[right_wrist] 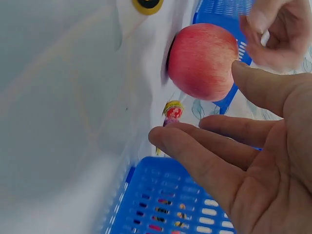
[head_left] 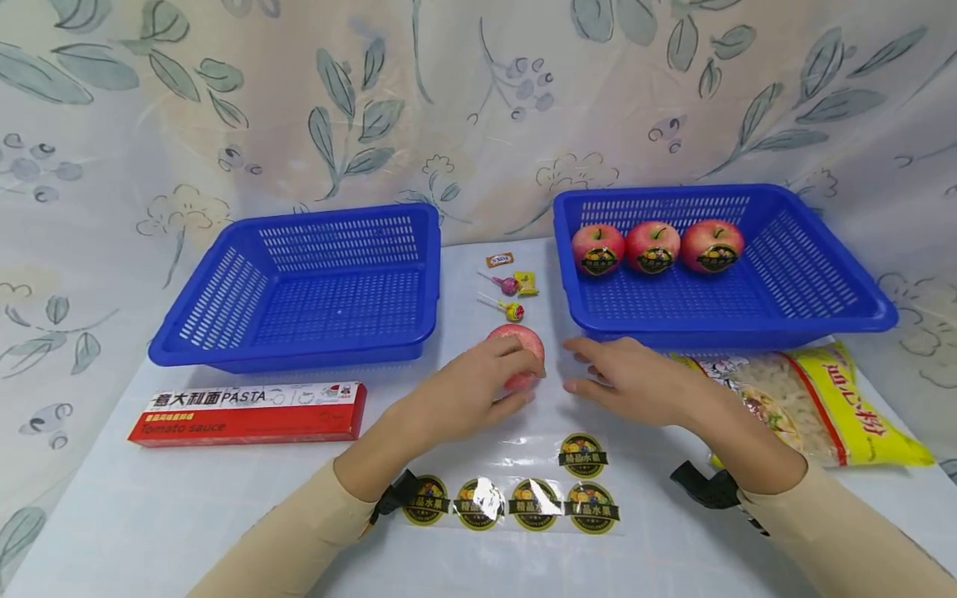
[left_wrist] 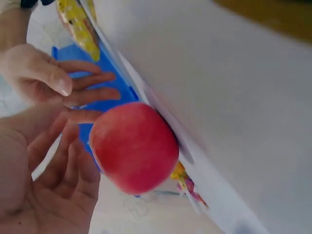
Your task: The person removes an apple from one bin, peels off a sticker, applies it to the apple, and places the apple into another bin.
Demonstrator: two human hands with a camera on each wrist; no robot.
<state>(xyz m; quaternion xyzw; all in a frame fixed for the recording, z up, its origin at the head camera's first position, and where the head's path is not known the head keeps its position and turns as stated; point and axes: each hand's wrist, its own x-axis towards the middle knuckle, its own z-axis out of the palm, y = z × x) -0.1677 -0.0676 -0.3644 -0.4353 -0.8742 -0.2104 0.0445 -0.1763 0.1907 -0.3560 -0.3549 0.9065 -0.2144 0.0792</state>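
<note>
A red apple (head_left: 522, 334) without a visible sticker sits on the table between the two hands. Above its near side is the left hand (head_left: 478, 378), which partly covers it in the head view; the left wrist view has its loosely bent fingers beside the apple (left_wrist: 134, 148), not wrapped round it. To the right of the fruit, the right hand (head_left: 631, 382) holds nothing, its fingers extended and thumb apart. Below the hands lies a clear sheet of round black-and-gold stickers (head_left: 535, 504), with a single sticker (head_left: 583, 456) in its upper row.
Three stickered apples (head_left: 654, 247) stand in the right blue basket (head_left: 718, 332). A second blue basket (head_left: 299, 353) is at left, behind a pasta box (head_left: 250, 414). Lollipops (head_left: 512, 311) and wrapped candies (head_left: 527, 283) lie between the baskets. A yellow pasta bag (head_left: 845, 407) lies at right.
</note>
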